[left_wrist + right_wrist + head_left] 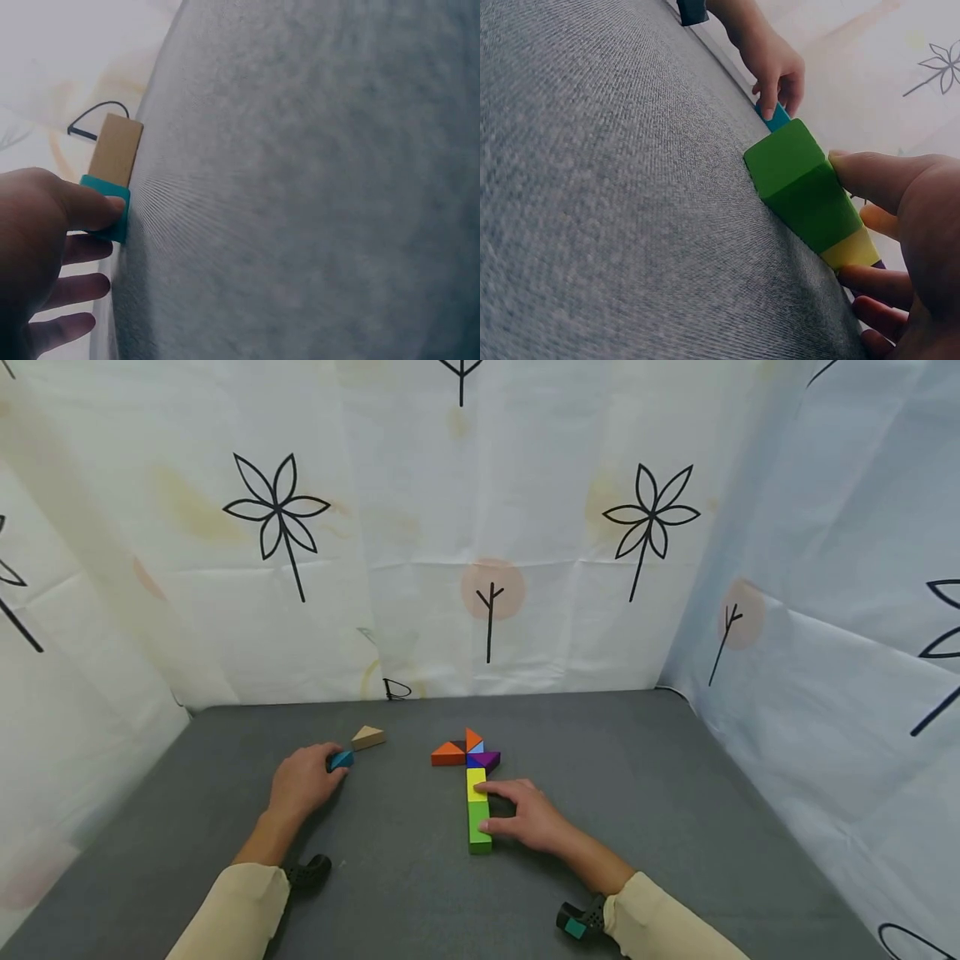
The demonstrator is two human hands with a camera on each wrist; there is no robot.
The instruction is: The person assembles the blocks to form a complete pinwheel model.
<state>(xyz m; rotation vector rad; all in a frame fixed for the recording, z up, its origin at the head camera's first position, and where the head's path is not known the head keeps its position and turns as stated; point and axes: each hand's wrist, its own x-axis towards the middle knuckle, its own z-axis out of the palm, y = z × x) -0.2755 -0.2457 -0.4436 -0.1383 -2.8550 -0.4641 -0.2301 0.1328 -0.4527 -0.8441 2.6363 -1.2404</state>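
My left hand (pixel 300 785) pinches a blue triangular block (pixel 342 760) between thumb and fingers, at the left of the table. Just beyond it lies a plain wooden triangular block (pixel 369 739); in the left wrist view this wooden block (pixel 117 150) appears right behind the blue one (pixel 101 182). On the right, my right hand (pixel 536 817) rests its thumb on a green block (pixel 478 814) and a fingertip on the yellow block (pixel 476 776) lined up with it. From the right wrist view, the green block (pixel 787 161) is nearest, the thumb at its edge.
Touching the yellow block's far end is a pinwheel of triangular blocks: orange (pixel 448 755), another orange (pixel 472 740), light blue (pixel 477 748), dark blue (pixel 472 762) and purple (pixel 489 760). The grey table (pixel 637 818) meets printed white cloth (pixel 555 635) at its back and sides.
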